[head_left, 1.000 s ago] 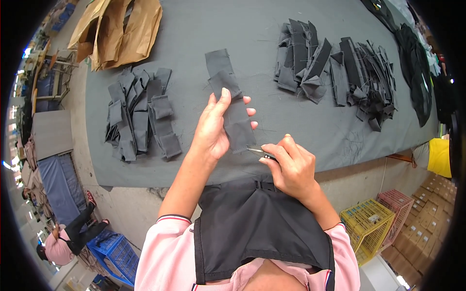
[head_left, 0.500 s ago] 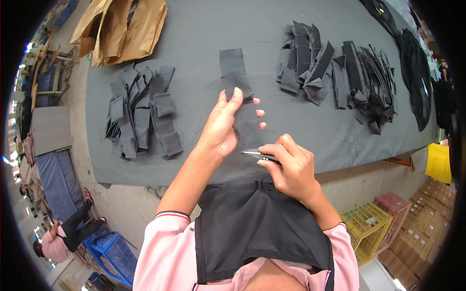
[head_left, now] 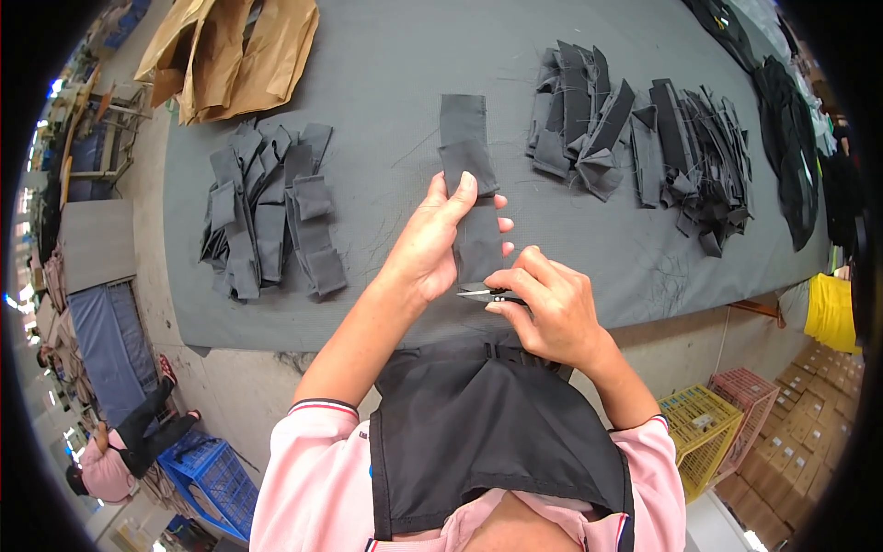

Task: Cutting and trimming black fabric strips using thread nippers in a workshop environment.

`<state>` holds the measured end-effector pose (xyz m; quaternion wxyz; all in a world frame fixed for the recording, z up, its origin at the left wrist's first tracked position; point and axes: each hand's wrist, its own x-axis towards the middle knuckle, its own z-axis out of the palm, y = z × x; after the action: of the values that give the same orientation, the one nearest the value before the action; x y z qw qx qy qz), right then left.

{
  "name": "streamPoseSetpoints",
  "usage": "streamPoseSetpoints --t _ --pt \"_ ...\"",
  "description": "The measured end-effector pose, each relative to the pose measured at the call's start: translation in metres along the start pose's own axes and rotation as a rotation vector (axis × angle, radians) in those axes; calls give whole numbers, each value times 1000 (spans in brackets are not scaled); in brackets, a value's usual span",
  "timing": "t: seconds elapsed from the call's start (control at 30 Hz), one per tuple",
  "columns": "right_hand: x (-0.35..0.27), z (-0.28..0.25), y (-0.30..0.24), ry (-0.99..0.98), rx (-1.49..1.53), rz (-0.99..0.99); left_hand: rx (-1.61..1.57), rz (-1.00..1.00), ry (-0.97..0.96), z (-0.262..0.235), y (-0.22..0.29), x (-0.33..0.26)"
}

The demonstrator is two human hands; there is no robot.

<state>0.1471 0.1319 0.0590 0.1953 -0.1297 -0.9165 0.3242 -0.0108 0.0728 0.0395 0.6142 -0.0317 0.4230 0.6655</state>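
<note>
My left hand (head_left: 440,230) is closed on a dark grey fabric strip (head_left: 467,170), thumb on top and fingertips showing past its right edge. The strip is folded in overlapping pieces and runs away from me across the table. In my right hand (head_left: 555,308) is a small pair of thread snips (head_left: 492,295), pinched between thumb and fingers. The blades point left, just below the strip's near end, and look slightly apart. Whether they touch a thread is too small to tell. Loose threads lie around the strip.
A pile of fabric strips (head_left: 267,212) lies to the left. Two more, a nearer-middle pile (head_left: 575,120) and a frayed pile (head_left: 704,156), lie to the right. A brown paper bag (head_left: 235,60) stands far left on the grey-covered table (head_left: 386,55). Crates and a person are beyond it.
My left hand and the fabric strip have shifted slightly to the right. The snips stay near the strip's near end, and their blades look more apart.
</note>
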Motion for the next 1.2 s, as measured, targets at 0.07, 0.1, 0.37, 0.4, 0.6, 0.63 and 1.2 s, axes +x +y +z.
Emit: streamPoseSetpoints --t 0.07,0.1,0.37,0.4,0.6,0.63,1.2 --pt "-1 0 2 -9 -26 -34 -3 -4 -16 0 0 0" --pt "-1 -1 3 -19 -51 -68 -3 -4 -17 0 0 0" --pt "-8 -26 12 -5 234 247 27 15 -9 4 2 4" --pt "-4 -29 14 18 345 389 100 48 8 8 -1 6" --pt "7 12 38 29 504 360 192 131 -62 4 -7 11" --pt "5 13 37 45 453 347 203 144 -95 -3 -10 15" --pt "-23 25 -1 169 147 -134 263 336 24 21 3 12"
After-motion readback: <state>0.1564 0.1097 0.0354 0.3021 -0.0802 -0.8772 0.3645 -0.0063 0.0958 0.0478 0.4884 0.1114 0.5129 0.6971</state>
